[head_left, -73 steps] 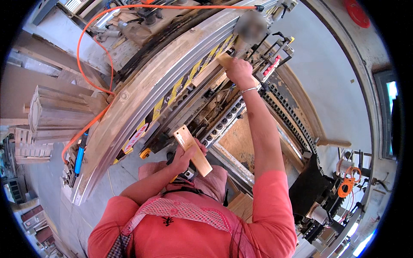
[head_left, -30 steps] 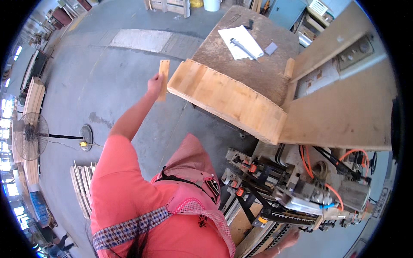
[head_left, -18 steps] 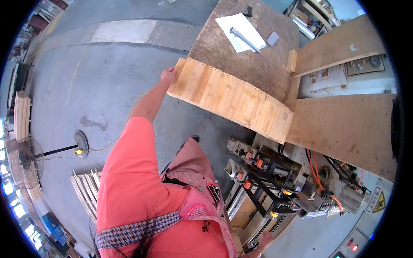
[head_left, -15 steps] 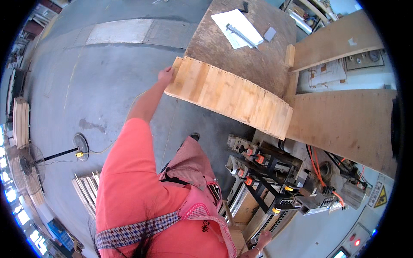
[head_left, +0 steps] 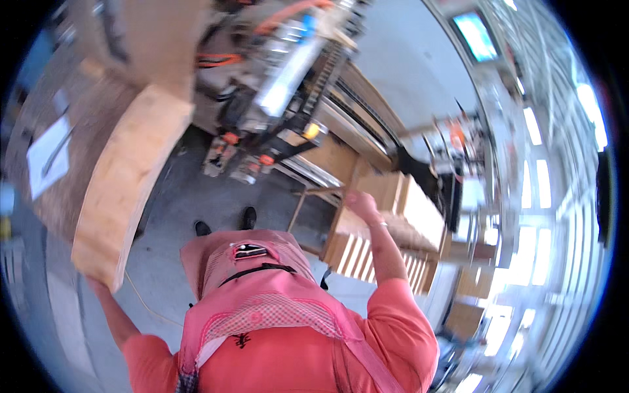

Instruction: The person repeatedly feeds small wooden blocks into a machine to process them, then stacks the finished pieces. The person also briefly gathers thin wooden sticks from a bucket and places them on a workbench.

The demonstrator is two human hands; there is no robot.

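A long row of light wooden strips (head_left: 134, 167), set side by side, lies along the edge of a brown worktable (head_left: 56, 206) at the left. My left hand (head_left: 98, 285) is at the near end of this row, touching it; its fingers are hidden by the wood. On the right, my right arm reaches out to a stack of pale wooden pieces (head_left: 419, 213). My right hand (head_left: 362, 204) is over the near left edge of that stack, and blur hides what its fingers do.
A machine (head_left: 262, 124) with orange clamps and hoses stands ahead. White paper (head_left: 49, 157) with a caliper lies on the worktable. A lit screen (head_left: 475, 36) is at the upper right. Wooden boards (head_left: 475, 281) stand farther right. A cable (head_left: 147, 304) crosses the floor.
The view has swung to the right and is blurred. My right hand has moved from beside the machine to the wooden stack. My left hand remains at the row's end.
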